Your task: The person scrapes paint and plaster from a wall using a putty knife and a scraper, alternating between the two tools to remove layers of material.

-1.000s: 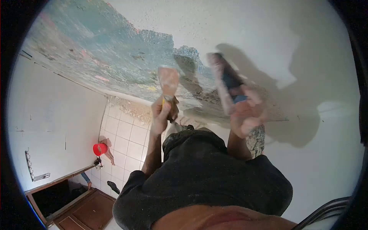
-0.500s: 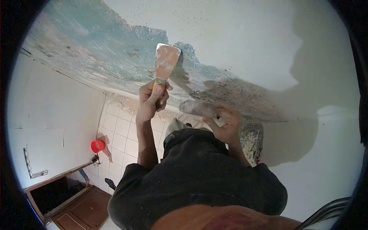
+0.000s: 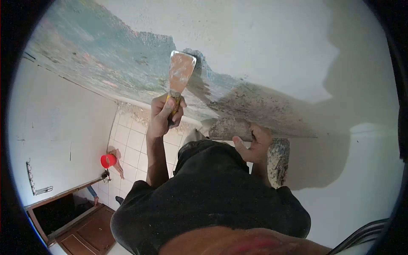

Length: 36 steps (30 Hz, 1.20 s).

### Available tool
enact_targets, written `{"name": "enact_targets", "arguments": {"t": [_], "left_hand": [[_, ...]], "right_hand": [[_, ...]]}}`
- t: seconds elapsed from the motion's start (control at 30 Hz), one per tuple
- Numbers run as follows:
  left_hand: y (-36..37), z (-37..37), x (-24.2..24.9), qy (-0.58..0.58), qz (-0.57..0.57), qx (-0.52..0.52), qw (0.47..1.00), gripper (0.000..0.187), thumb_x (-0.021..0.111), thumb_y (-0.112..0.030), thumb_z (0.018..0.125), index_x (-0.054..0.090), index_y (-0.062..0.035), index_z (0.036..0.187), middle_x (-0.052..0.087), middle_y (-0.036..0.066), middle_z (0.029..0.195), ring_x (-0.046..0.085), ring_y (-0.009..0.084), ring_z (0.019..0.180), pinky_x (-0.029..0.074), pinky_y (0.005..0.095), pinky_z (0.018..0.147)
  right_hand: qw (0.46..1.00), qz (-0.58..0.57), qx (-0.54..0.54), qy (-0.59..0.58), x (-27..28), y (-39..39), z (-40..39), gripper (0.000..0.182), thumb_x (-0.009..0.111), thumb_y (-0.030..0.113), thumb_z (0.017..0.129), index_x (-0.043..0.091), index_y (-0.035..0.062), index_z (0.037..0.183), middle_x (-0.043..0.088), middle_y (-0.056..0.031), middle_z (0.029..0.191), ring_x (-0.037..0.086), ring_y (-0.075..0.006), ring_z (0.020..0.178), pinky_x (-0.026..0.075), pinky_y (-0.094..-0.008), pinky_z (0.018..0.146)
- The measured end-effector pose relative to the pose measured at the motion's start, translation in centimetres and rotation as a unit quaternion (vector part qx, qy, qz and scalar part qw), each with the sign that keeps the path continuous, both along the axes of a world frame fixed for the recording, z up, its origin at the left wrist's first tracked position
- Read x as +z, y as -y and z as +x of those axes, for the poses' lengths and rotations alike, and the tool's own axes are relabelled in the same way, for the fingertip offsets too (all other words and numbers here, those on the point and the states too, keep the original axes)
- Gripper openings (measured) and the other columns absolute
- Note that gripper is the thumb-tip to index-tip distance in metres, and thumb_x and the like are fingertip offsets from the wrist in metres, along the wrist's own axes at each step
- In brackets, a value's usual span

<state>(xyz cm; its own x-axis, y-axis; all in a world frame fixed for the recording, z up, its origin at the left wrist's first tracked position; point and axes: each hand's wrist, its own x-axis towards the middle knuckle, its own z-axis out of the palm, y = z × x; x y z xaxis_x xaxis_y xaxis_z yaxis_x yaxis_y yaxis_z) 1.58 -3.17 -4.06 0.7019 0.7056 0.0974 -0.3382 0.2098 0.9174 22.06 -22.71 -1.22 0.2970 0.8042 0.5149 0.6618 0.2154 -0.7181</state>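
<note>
My left hand [image 3: 165, 112] is wrapped round the yellow-and-black handle of a putty knife [image 3: 182, 70]. Its orange-brown, white-smeared blade points up, close over the edge where the blue-green patch [image 3: 127, 46] meets the white wall [image 3: 263, 38]. Lower and to the right, my right hand [image 3: 255, 146] grips a plastering trowel [image 3: 230, 128], its grey, crusted blade reaching left across the foot of the wall. The trowel's handle is mostly hidden by my fingers.
Pale floor tiles [image 3: 127, 142] run below the wall, with crumbly debris along its base. A red bucket [image 3: 108, 160] stands at the left, near a brown door [image 3: 87, 231]. Beside my right wrist is a flaking dark patch [image 3: 279, 163]. Cables [image 3: 361, 238] hang at the lower right.
My left hand has shifted slightly left and down with the putty knife. My right hand has moved a little right and down, and the trowel is turned so more of its blade shows.
</note>
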Motion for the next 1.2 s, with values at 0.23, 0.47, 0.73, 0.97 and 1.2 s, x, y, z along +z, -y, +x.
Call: {"name": "enact_targets", "arguments": {"t": [0.23, 0.47, 0.73, 0.97, 1.2], "left_hand": [[-0.1, -0.3, 0.8, -0.001, -0.019, -0.008, 1.0, 0.047, 0.05, -0.044, 0.099, 0.059, 0.0003, 0.089, 0.042, 0.0, 0.051, 0.032, 0.0044, 0.036, 0.023, 0.0209, 0.033], [0.0, 0.5, 2.5, -0.002, 0.002, -0.03, 1.0, 0.048, 0.051, -0.046, 0.097, 0.059, -0.0003, 0.088, 0.042, -0.001, 0.051, 0.033, 0.0049, 0.036, 0.025, 0.0206, 0.034], [0.2, 1.0, 0.4, -0.017, 0.042, 0.012, 0.999, 0.035, 0.054, -0.036, 0.098, 0.059, -0.0014, 0.095, 0.049, 0.002, 0.058, 0.039, 0.005, 0.042, 0.03, 0.0213, 0.037], [0.8, 0.7, 0.9, -0.006, 0.082, 0.089, 0.993, 0.034, 0.056, -0.026, 0.098, 0.049, -0.0033, 0.122, 0.048, 0.002, 0.061, 0.036, 0.0036, 0.042, 0.027, 0.0199, 0.037], [-0.9, -0.2, 1.1, 0.026, 0.031, 0.008, 0.999, 0.05, 0.055, -0.033, 0.097, 0.043, -0.0016, 0.135, 0.041, 0.0, 0.056, 0.03, 0.0047, 0.036, 0.022, 0.0208, 0.032]], "right_hand": [[0.997, 0.025, 0.056, -0.037, 0.2, -1.3, -0.3, 0.024, 0.073, 0.02, 0.074, 0.058, 0.0012, 0.073, 0.047, -0.0074, 0.056, 0.045, -0.0173, 0.046, 0.04, -0.0303, 0.046], [0.996, 0.015, 0.064, -0.052, 0.0, -1.0, 0.3, 0.023, 0.071, 0.017, 0.071, 0.054, 0.0013, 0.071, 0.044, -0.0062, 0.054, 0.043, -0.0157, 0.044, 0.038, -0.0284, 0.045], [0.991, 0.014, 0.034, -0.131, -1.5, -1.1, 0.3, 0.024, 0.071, 0.017, 0.071, 0.053, 0.0017, 0.07, 0.045, -0.0075, 0.054, 0.043, -0.0154, 0.045, 0.037, -0.0287, 0.045], [0.992, -0.01, 0.07, -0.108, -1.7, -1.4, 0.1, 0.028, 0.072, 0.018, 0.071, 0.065, -0.0035, 0.087, 0.048, -0.0017, 0.058, 0.042, -0.0098, 0.048, 0.035, -0.0252, 0.047], [0.989, -0.044, 0.079, -0.119, -0.4, -2.2, -0.7, 0.024, 0.072, 0.018, 0.072, 0.054, 0.0019, 0.072, 0.048, -0.0086, 0.057, 0.046, -0.0184, 0.048, 0.04, -0.0329, 0.049]]}}
